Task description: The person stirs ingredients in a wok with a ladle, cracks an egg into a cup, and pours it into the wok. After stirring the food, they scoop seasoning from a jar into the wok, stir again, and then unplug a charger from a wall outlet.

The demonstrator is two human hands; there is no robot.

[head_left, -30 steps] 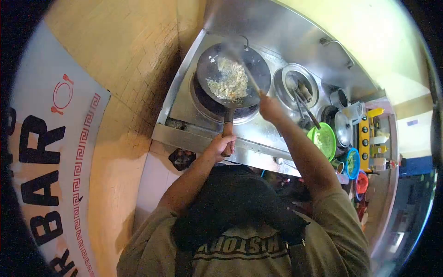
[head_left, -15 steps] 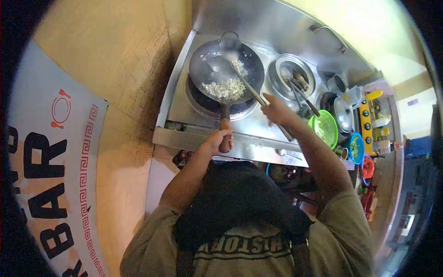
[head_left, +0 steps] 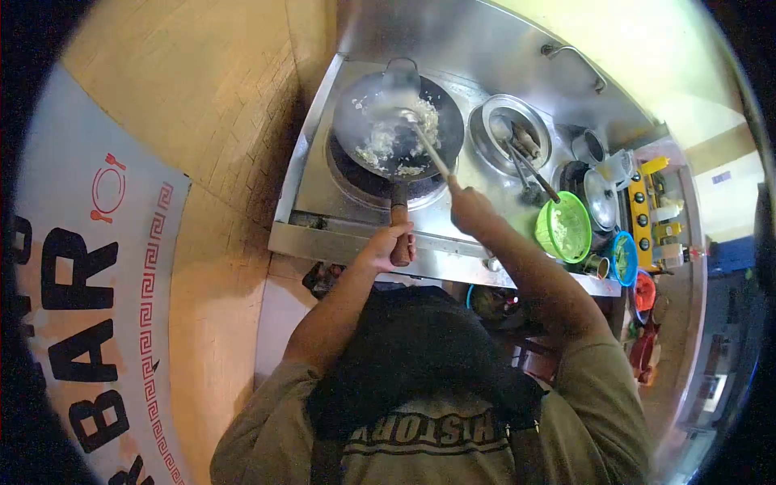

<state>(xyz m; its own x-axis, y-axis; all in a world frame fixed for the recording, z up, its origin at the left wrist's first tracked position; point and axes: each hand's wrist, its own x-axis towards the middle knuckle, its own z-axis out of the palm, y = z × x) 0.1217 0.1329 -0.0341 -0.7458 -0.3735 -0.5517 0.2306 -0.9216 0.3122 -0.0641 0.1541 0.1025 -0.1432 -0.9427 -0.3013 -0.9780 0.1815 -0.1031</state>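
Note:
A dark wok [head_left: 449,121] sits over the burner on the steel stove. White, crumbly food that looks like rice [head_left: 380,139] is spread over its bottom and right side, with steam rising. My left hand [head_left: 390,247] is wrapped around the wok's wooden handle [head_left: 399,217]. In my right hand [head_left: 473,212] is the shaft of a long-handled ladle [head_left: 432,152]. The ladle's head is down among the food near the wok's middle, partly blurred by motion and steam.
Right of the wok stands a round metal pot [head_left: 485,145] with utensils in it. Farther right are a green basket [head_left: 564,228] holding pale food, a metal lid [head_left: 600,200] and a blue bowl [head_left: 623,260]. A steel backsplash [head_left: 477,40] rises behind the stove.
My right hand has moved left and slightly down, the ladle's head lower into the wok. The food has spread from one heap across the wok. My left hand stays on the handle.

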